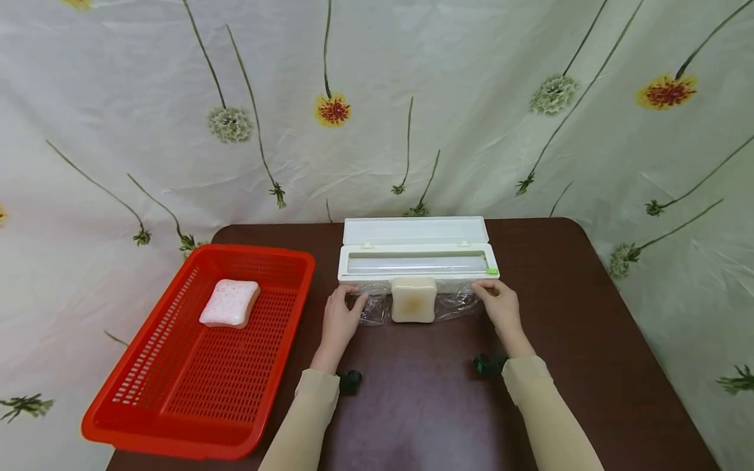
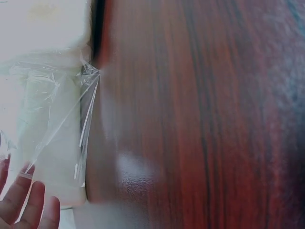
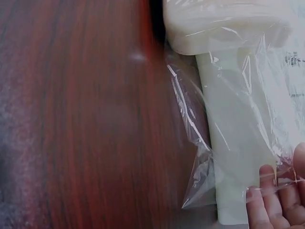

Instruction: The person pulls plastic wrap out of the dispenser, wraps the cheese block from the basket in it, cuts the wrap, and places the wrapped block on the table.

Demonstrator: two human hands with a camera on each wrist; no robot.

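Observation:
A cream, bread-slice-shaped block [image 1: 414, 301] with a browned middle stands against the front of a white cling film dispenser [image 1: 360, 280]. Clear cling film [image 1: 456, 305] covers the block and spreads out to both sides. My left hand [image 1: 340, 319] pinches the film's left end between thumb and fingers. On the other side, my right hand [image 1: 502, 307] pinches the right end by the dispenser's corner. Creased film [image 3: 200, 176] hangs loose near the right fingers [image 3: 269, 202] in the right wrist view. The left thumb is mostly cut off in the left wrist view.
The dispenser's lid [image 1: 415, 231] is raised, showing a film roll [image 1: 415, 264] and a green slider [image 1: 491, 271]. To the left, a red basket [image 1: 218, 383] holds a pink-speckled, bread-shaped block [image 1: 228, 303]. A flowered cloth [image 1: 471, 163] hangs behind the brown table [image 1: 412, 405].

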